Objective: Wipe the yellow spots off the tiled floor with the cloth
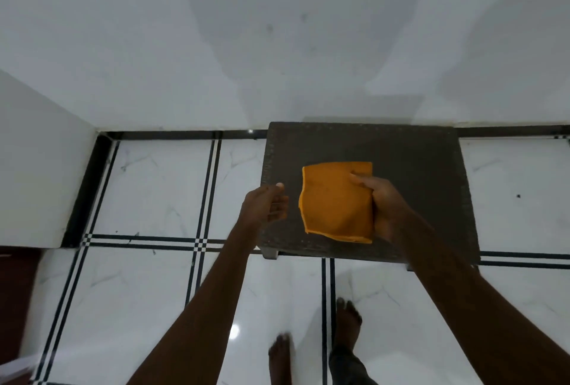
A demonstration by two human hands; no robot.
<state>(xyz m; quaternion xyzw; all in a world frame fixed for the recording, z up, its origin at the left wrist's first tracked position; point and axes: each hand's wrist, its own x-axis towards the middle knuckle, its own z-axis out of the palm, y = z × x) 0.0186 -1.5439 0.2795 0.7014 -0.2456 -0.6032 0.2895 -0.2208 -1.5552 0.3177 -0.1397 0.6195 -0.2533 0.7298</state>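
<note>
A folded orange cloth [334, 202] is held over the dark brown stool [410, 162]. My right hand [377, 202] grips the cloth's right edge, thumb on top. My left hand [266, 204] hovers just left of the cloth, fingers loosely curled and apart, holding nothing. The white tiled floor [154, 187] with black stripe borders spreads around the stool. No yellow spots show in this view.
The stool stands against a white wall [277, 29]. A white wall corner [37, 168] juts out at the left. My bare feet [347, 320] stand on the tiles below the stool. A small dark speck [518, 196] lies on the floor at the right.
</note>
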